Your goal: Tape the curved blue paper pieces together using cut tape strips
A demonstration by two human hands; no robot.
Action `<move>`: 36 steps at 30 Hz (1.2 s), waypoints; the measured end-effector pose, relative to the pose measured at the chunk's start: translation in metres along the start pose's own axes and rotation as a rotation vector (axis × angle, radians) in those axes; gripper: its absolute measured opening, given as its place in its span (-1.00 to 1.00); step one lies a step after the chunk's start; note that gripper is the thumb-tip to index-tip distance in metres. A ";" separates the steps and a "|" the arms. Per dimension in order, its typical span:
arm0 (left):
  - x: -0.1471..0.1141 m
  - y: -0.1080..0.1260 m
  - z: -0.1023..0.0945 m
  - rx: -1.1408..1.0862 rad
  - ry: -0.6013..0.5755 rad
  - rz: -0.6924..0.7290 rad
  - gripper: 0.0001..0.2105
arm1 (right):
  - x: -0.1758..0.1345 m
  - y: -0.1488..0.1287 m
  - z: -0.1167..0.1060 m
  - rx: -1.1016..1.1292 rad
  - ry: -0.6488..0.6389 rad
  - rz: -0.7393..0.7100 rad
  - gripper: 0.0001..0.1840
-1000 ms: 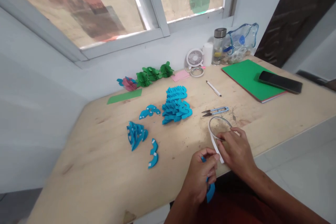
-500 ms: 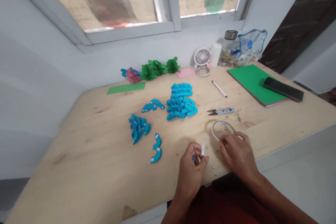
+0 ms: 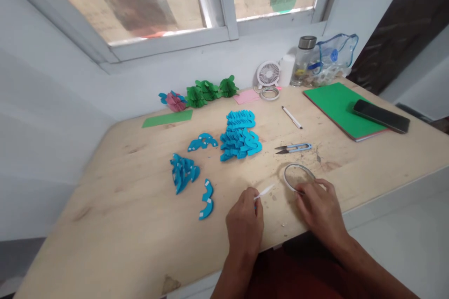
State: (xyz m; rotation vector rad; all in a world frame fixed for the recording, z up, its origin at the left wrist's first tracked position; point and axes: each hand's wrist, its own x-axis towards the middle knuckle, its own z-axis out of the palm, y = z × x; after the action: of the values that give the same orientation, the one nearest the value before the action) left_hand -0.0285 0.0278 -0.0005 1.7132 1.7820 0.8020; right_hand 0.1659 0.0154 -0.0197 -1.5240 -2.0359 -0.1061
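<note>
The left hand [image 3: 244, 224] hides the white strip's [image 3: 266, 190] near end. The right hand [image 3: 321, 208] covers the thin ring [image 3: 285, 179] around five o'clock. At eleven o'clock, the top edge crops the window [image 3: 140, 4].

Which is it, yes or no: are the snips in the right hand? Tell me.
No, the snips lie on the table, and the right hand holds the tape roll.

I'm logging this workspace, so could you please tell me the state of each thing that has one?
Left hand: closed on white strip
Right hand: holding tape roll
Snips: open
Phone: screen dark
Bottle: upright, capped
Green book: flat, phone on top
Fan: upright, running unclear
Pen: lying flat, cap unclear
Second roll: lying flat
</note>
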 end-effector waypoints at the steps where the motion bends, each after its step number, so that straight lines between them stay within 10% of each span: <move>1: 0.000 0.002 0.000 0.040 0.002 0.022 -0.86 | -0.001 0.002 0.000 0.005 0.002 0.002 -0.91; 13: 0.009 0.025 0.021 0.346 -0.102 0.103 -0.91 | -0.008 0.030 -0.007 0.053 0.009 0.039 -0.92; 36: 0.008 0.000 -0.005 -0.279 -0.258 0.000 -0.83 | 0.000 0.014 -0.010 -0.053 -0.130 -0.002 -0.92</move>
State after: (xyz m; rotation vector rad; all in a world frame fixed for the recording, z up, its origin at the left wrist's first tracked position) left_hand -0.0329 0.0354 0.0032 1.5543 1.4257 0.7516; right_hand 0.1824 0.0165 -0.0153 -1.5994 -2.1516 -0.0635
